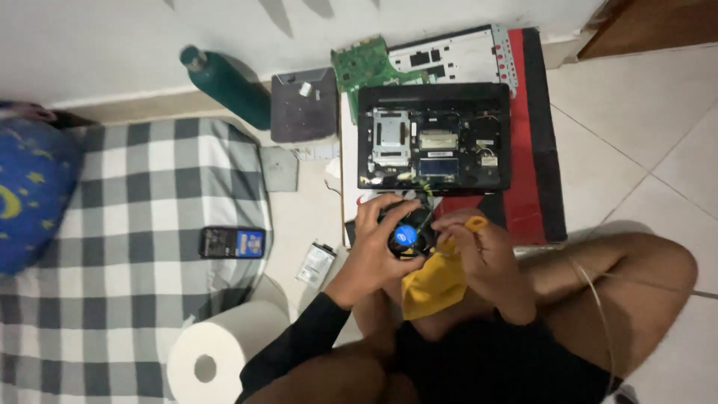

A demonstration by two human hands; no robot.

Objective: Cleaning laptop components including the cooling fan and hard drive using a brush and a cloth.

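A person sits cross-legged on a pale tiled floor [643, 150] beside a white wall, seen from above. To the person's left lies a mattress covered in a grey and white checked sheet [127, 247], with a blue pillow printed with yellow moons and stars [30, 194] at its far edge. Ahead of the knees, a red and black mat [535, 150] holds an opened laptop base [434, 136], its black shell exposing metal drive bays and dark boards. Behind that rest a white metal panel [464, 56] and a green circuit board [363, 63]. A dark grey flat case [303, 105] sits by the wall, next to a dark green bottle [228, 86] lying tilted. A white paper roll [217, 355] stands near the left elbow. On the sheet lies a small black device with a blue screen [232, 242], and a small silver rectangular part [315, 263] lies on the floor just beside the mattress.

Above the lap, the left hand [374, 247], in a black sleeve, is curled around a small black cooling fan with a round blue centre [405, 238], gripping it from the left side. The right hand [479, 243] is closed on a yellow cloth [434, 280], fingers pinched close against the fan's right edge; whether they touch the fan is hard to tell. The cloth hangs down onto the lap.
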